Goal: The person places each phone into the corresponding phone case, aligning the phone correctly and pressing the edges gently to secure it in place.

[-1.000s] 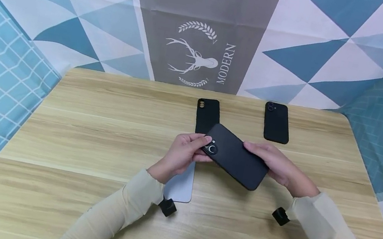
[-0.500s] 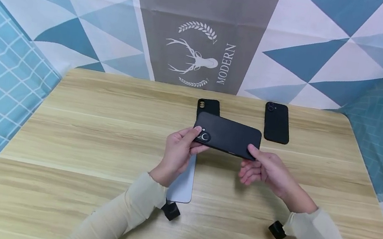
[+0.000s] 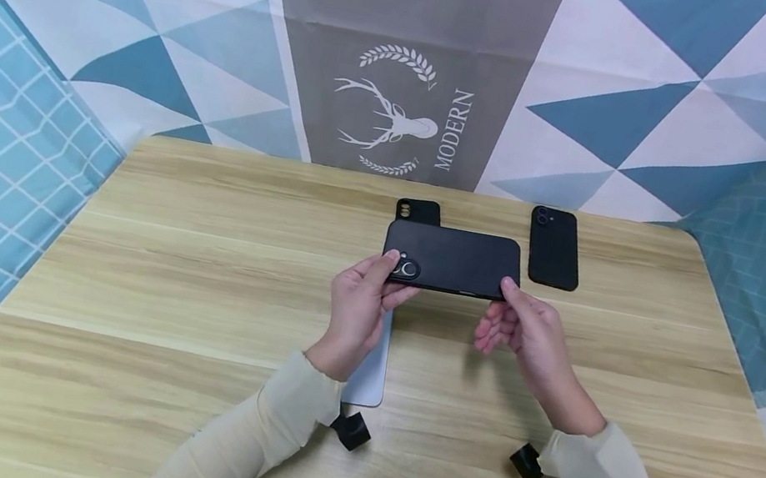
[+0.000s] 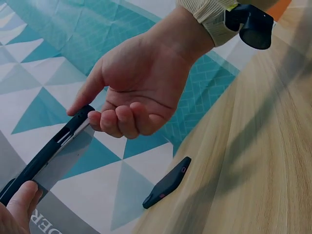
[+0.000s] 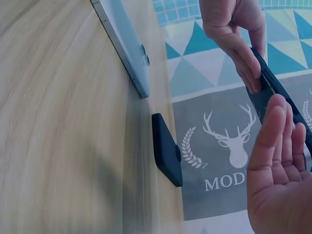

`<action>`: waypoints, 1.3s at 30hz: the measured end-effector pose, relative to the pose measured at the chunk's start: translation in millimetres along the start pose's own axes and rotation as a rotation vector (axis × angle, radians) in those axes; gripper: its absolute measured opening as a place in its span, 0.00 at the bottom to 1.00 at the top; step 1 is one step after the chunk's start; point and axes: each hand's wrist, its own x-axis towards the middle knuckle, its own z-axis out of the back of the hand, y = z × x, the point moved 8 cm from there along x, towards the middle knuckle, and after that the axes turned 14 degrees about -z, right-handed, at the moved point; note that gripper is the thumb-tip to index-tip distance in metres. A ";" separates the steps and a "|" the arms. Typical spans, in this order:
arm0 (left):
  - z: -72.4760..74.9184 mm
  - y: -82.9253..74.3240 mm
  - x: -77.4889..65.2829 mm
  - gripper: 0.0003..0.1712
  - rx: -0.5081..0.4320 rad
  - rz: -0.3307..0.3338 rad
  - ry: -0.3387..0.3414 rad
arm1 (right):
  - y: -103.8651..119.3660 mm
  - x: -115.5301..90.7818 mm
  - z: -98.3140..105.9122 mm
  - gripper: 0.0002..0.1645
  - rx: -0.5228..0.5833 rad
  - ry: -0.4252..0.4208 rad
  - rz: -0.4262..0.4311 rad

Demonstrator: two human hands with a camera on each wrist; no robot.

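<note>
Both hands hold a phone in a black case (image 3: 455,260) level above the table, camera end to the left. My left hand (image 3: 356,306) grips the camera end, thumb on top beside the lenses and fingers beneath. At the other end my right hand (image 3: 538,333) pinches the near corner, thumb on the back, with its other fingers loosely curled below. In the left wrist view the case's edge (image 4: 46,151) shows a port cutout, with a glossy screen side under it. Beneath the hands lies a pale phone (image 3: 368,372), partly hidden by the left hand.
Behind the held phone a black phone case (image 3: 420,211) with camera openings lies on the wooden table (image 3: 194,275), partly covered in the head view. A second black case-like piece (image 3: 554,249) lies at the back right. A patterned cloth (image 3: 421,9) hangs behind the table.
The held phone has turned from a slant to level and moved back and left. My right hand has shifted its hold to the near corner; the left keeps the camera end.
</note>
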 end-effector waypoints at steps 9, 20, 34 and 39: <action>-0.1 -3.3 -3.5 0.15 -0.001 -0.022 0.006 | -1.9 4.0 -2.6 0.29 0.099 -0.051 0.023; 0.4 -3.6 -8.0 0.15 -0.009 -0.043 -0.003 | -4.8 3.7 1.0 0.31 0.143 -0.100 0.073; 7.0 -3.4 -8.1 0.15 -0.027 -0.060 -0.052 | -7.2 4.8 4.6 0.29 0.060 -0.182 -0.008; 8.6 -2.2 -9.1 0.15 -0.025 -0.042 -0.051 | -8.8 2.2 10.6 0.29 -0.079 -0.274 -0.031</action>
